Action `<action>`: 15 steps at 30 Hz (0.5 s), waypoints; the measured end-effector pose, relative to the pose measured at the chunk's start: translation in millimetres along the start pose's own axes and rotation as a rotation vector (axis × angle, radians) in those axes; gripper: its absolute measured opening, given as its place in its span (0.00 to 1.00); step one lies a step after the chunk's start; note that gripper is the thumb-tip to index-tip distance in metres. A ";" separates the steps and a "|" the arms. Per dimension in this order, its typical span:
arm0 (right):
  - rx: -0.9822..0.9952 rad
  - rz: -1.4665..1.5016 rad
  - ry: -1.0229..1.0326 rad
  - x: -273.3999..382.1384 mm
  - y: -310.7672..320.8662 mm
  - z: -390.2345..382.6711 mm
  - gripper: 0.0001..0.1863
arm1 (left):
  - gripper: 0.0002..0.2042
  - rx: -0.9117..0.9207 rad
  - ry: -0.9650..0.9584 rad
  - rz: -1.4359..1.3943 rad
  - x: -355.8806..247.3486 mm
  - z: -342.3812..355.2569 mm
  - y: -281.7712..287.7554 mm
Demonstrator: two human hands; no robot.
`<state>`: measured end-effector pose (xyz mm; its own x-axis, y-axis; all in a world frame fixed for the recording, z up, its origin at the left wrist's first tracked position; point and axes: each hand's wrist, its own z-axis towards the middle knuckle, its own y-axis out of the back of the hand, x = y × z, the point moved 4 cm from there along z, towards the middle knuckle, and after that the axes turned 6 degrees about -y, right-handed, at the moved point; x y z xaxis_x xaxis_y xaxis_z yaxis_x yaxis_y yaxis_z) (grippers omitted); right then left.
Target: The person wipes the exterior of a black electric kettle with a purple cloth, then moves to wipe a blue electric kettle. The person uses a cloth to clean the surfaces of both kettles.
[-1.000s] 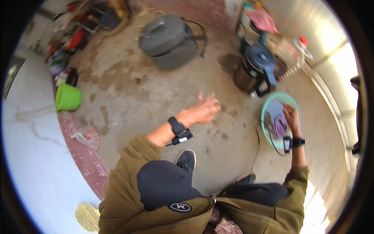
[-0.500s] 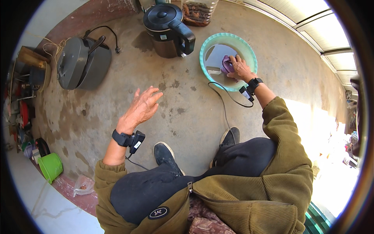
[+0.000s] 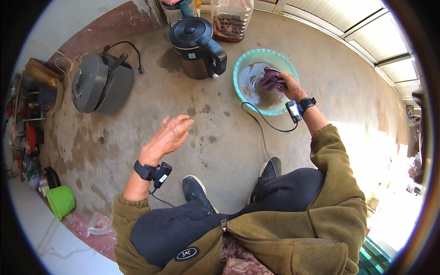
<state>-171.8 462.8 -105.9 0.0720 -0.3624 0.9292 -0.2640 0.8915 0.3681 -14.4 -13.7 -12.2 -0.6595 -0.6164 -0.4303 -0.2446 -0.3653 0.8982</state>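
Purple cloth (image 3: pixel 271 79) is bunched in our right hand (image 3: pixel 289 88), fingers closed around it, and we have it down inside the turquoise basin (image 3: pixel 241 68), right at the surface of the murky water (image 3: pixel 256 89). Our left hand (image 3: pixel 168 136) hangs open in the air, fingers spread, holding nothing, over bare concrete floor (image 3: pixel 220 137).

Just to the left of the right hand stands the black electric kettle (image 3: pixel 198 46), its handle turned toward the basin rim and very near it. A black cable (image 3: pixel 262 124) runs from the small device strapped at the right wrist, loops across the floor just below the basin and trails back toward our knees. Beyond the kettle, a clear plastic jar (image 3: pixel 231 19) stands against the wall. Far off to the left of the open hand sits a grey cooker (image 3: pixel 98 83) with its own cord and plug lying loose.

Here's where we judge the risk: lift that cloth out soaked and it will likely drip or splash toward the kettle beside it. A hard tug of the wrist could drag the cable through the damp patches on the concrete, or catch it on the basin's edge and tip water out.
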 end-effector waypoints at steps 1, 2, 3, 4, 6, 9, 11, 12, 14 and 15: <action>-0.054 0.390 -0.250 -7.1 -0.2 -0.2 0.17 | 0.25 -0.023 -0.021 -0.023 -1.6 0.3 2.0; -0.123 0.710 -0.465 -12.8 -3.4 -1.7 0.17 | 0.24 -0.050 -0.045 -0.051 -3.6 0.9 4.0; -0.193 0.945 -0.548 -13.4 -6.6 -2.3 0.18 | 0.25 -0.031 -0.044 -0.056 -4.5 1.8 4.1; -0.171 0.989 -0.539 -9.2 -9.0 0.7 0.18 | 0.25 -0.018 -0.046 -0.064 -5.2 2.7 4.6; -0.126 1.120 -0.539 -0.9 -14.4 5.2 0.22 | 0.26 0.003 -0.056 -0.063 -6.3 4.9 5.0; -0.132 1.317 -0.531 10.2 -21.2 9.4 0.20 | 0.26 0.040 -0.063 -0.019 -6.3 8.0 3.7; -0.217 1.470 -0.549 13.7 -25.0 9.3 0.18 | 0.26 -0.011 -0.094 -0.063 -7.0 8.9 5.2; -0.205 1.461 -0.522 16.4 -26.3 9.7 0.18 | 0.25 -0.039 -0.113 -0.085 -8.5 8.3 5.5; -0.219 1.478 -0.538 18.3 -28.5 8.6 0.17 | 0.25 -0.037 -0.096 -0.081 -9.0 7.8 5.6; -0.225 1.427 -0.575 17.2 -29.0 7.6 0.15 | 0.25 -0.045 -0.090 -0.079 -9.9 7.4 6.0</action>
<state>-170.3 428.6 -100.9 -0.4838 0.7868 0.3831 0.3586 0.5776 -0.7334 -14.6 -4.7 -1.9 -0.7012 -0.5199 -0.4878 -0.2676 -0.4422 0.8560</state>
